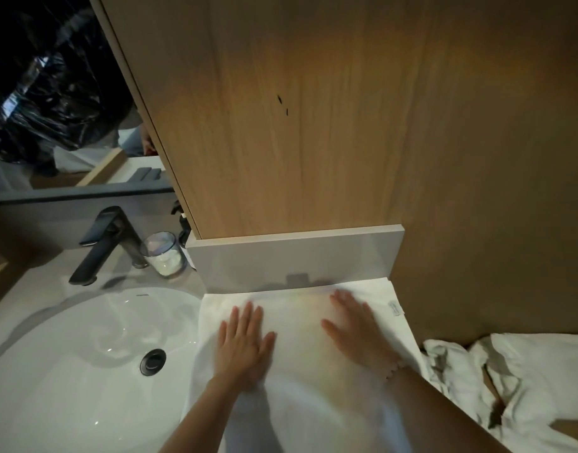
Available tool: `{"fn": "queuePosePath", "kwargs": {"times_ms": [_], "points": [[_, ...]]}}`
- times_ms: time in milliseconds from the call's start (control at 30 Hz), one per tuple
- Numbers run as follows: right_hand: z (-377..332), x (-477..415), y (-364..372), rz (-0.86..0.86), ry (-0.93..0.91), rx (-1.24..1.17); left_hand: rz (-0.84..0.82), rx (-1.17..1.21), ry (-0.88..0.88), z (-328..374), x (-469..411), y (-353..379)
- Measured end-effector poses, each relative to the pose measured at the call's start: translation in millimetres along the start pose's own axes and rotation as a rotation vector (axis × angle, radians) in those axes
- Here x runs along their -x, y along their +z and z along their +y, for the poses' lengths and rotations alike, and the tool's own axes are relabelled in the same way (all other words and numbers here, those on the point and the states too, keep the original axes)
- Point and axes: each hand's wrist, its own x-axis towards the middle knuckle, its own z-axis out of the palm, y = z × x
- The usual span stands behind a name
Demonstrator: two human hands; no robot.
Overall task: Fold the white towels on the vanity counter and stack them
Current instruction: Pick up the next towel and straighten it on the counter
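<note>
White towel (297, 325) is lying flat at lower centre of the frame, its long axis running from the grey backsplash (294, 263) down toward the bottom edge. Both hands are pressing on it with straight fingers, gripping nothing. The left hand (245, 341) is on the sink (85, 354) side and the right hand (356, 328) is toward the tagged edge, both just short of the far hem. The next fold is probably going along that axis. Crumpled towels (509, 380) are waiting at lower right, nearer the right hand. A dark tap (107, 243) and a glass jar (165, 256) are standing on the pale counter (49, 276), with wood panelling (313, 109) filling the upper frame.
</note>
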Motion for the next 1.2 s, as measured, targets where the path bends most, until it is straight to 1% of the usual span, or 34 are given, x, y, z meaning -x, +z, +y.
{"fn": "queuePosePath", "kwargs": {"times_ms": [33,67,100,133,167,200,233,267,333,467,533,633,733,867,1000,1067,1200], "points": [[1.8,1.1,-6.7,0.198,0.044,-0.117,-0.006,-0.003,-0.007,1.4,-0.4,-1.6],[8.9,-0.7,-10.8,0.421,0.127,-0.132,-0.004,0.000,-0.014,2.4,-0.7,-1.8],[17.0,-3.1,-18.5,0.585,0.258,-0.154,-0.008,0.001,-0.019,3.0,-1.1,-2.4],[25.5,-5.4,-27.9,0.618,0.413,-0.220,-0.020,0.001,-0.018,3.0,-0.9,-3.0],[33.7,-8.6,-35.5,0.572,0.549,-0.323,-0.031,0.001,-0.013,2.7,-0.2,-3.4],[40.3,-11.5,-41.9,0.480,0.635,-0.431,-0.036,0.003,-0.009,2.6,0.0,-3.6],[46.0,-14.2,-44.7,0.419,0.654,-0.519,-0.038,0.003,-0.008,2.5,-0.3,-3.3],[47.6,-15.4,-47.1,0.402,0.636,-0.576,-0.036,0.003,-0.006,2.7,-0.6,-3.1],[49.3,-15.5,-50.8,0.421,0.588,-0.652,-0.020,0.008,-0.001,3.3,-0.1,-2.3],[58.6,-9.8,-53.3,0.474,0.392,-0.796,-0.039,0.005,0.026,1.7,1.3,-1.9],[61.2,-8.3,-58.6,0.468,0.355,-0.800,-0.041,0.018,0.036,1.2,0.6,-2.5],[63.2,-10.0,-65.4,0.398,0.293,-0.764,-0.043,0.000,0.035,0.3,0.4,-1.8],[65.7,-13.5,-66.3,0.361,0.289,-0.755,-0.043,-0.018,0.032,1.0,-0.3,-2.1],[66.5,-15.4,-65.7,0.344,0.262,-0.745,-0.044,-0.021,0.032,0.9,-0.2,-2.1],[65.8,-16.5,-63.6,0.393,0.284,-0.750,-0.029,0.007,0.033,-0.2,-1.0,-1.7],[64.5,-15.2,-63.8,0.391,0.278,-0.751,-0.018,0.002,0.023,0.1,-1.5,-1.8],[62.4,-16.0,-66.0,0.272,0.208,-0.648,-0.007,-0.001,0.015,0.2,-1.8,-1.0]]}}
